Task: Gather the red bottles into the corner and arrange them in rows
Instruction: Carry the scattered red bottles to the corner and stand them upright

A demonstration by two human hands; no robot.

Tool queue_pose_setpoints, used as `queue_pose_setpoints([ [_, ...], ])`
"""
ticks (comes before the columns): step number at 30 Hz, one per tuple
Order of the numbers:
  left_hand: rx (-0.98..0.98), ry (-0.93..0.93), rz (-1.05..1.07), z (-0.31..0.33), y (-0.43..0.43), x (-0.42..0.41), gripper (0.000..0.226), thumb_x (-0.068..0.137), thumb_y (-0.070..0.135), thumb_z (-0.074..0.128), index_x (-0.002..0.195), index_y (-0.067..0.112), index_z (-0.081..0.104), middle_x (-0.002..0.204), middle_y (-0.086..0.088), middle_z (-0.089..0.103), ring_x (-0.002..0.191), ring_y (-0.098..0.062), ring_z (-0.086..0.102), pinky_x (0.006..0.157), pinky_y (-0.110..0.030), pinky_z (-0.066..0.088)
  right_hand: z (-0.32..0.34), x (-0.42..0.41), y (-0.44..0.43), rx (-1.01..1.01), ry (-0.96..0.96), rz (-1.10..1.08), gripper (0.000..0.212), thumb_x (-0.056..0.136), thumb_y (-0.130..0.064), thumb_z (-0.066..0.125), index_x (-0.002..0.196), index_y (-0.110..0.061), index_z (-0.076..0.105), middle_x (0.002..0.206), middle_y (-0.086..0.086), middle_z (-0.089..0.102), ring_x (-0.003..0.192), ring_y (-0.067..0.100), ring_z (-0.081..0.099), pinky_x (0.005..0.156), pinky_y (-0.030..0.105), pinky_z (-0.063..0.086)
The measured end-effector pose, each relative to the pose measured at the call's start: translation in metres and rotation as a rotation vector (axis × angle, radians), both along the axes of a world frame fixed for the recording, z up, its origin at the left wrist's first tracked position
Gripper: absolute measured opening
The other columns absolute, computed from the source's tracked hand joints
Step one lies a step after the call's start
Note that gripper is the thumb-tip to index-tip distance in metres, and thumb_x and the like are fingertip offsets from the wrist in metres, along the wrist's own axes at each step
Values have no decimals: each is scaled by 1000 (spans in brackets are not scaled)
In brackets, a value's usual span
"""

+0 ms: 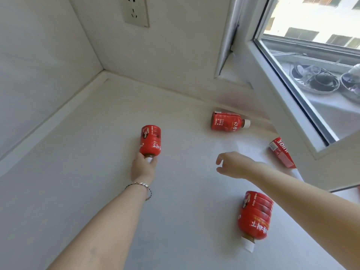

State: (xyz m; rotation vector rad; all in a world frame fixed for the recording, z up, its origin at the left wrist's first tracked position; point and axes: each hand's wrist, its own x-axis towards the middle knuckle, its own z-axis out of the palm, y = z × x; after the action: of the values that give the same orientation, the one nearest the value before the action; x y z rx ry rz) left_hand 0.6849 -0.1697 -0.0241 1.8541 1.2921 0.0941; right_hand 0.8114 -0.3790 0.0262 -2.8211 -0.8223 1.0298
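Several red bottles with white caps lie on their sides on a white counter. My left hand grips the cap end of one red bottle near the middle. My right hand hovers open above the counter, holding nothing. A second bottle lies by the back wall, cap pointing right. A third bottle lies under the window frame, partly hidden by it. A fourth bottle lies near me under my right forearm, cap toward me.
Two white walls meet in a corner at the back left. A wall socket sits high on the back wall. An open window frame juts over the counter's right side, with dishes behind the glass.
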Motion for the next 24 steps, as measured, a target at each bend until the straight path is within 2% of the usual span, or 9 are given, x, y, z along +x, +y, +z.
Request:
queue_pose_setpoints([
  [3,78,-86,-9,-2,-5,-5,22,88,16,56,75,13,38,67,-3,47,69,-26,46,53,-30,30,-3,-5,-10,23,20,-28,34,93,-30,49,125,-19,53,126,1,58,114,20,55,87,30,45],
  [5,195,-94,-68,1,-6,-14,26,86,5,49,67,14,35,60,0,39,66,-25,38,49,-29,24,-3,-13,-20,35,41,-39,34,93,-30,48,125,-20,53,125,1,59,114,20,55,89,31,46],
  [8,210,-66,-236,8,-8,-25,9,88,11,52,84,9,44,77,-5,50,71,-26,44,58,-32,34,-4,-26,-38,29,59,-52,34,93,-30,47,125,-21,53,123,1,61,111,20,57,90,32,48],
  [10,242,17,-334,15,-16,-24,20,90,24,55,103,10,49,99,-8,51,82,-28,50,68,-35,41,-4,-32,-48,25,52,-62,34,92,-30,46,125,-22,52,122,2,61,108,21,59,88,32,49],
  [13,562,145,-647,16,-33,-1,38,90,19,53,128,19,49,133,-14,41,111,-35,46,81,-41,48,-3,-34,-59,36,34,-79,34,93,-30,46,125,-21,52,123,2,60,110,22,58,88,33,49],
  [15,715,279,-875,10,-42,22,43,90,8,47,131,20,48,146,-12,30,119,-35,40,87,-41,47,-3,-32,-63,63,24,-102,33,93,-30,46,124,-21,53,123,2,61,111,21,57,90,34,50],
  [18,740,397,-878,3,-51,45,36,88,-3,44,120,9,56,142,-15,31,119,-39,39,89,-39,46,-2,-32,-67,118,16,-135,32,94,-28,46,124,-20,54,120,1,62,112,20,57,92,34,49],
  [21,637,335,-750,-2,-54,44,32,91,-5,40,119,-1,55,141,-20,33,122,-41,39,96,-47,44,-3,-35,-72,183,27,-160,30,94,-26,47,122,-18,55,117,0,64,111,18,56,91,32,48],
  [24,662,143,-742,-10,-39,33,23,84,-14,48,100,-6,63,125,-25,48,108,-44,45,79,-47,51,-6,-39,-79,227,54,-187,30,94,-25,46,121,-17,56,112,0,65,104,18,57,91,32,49],
])
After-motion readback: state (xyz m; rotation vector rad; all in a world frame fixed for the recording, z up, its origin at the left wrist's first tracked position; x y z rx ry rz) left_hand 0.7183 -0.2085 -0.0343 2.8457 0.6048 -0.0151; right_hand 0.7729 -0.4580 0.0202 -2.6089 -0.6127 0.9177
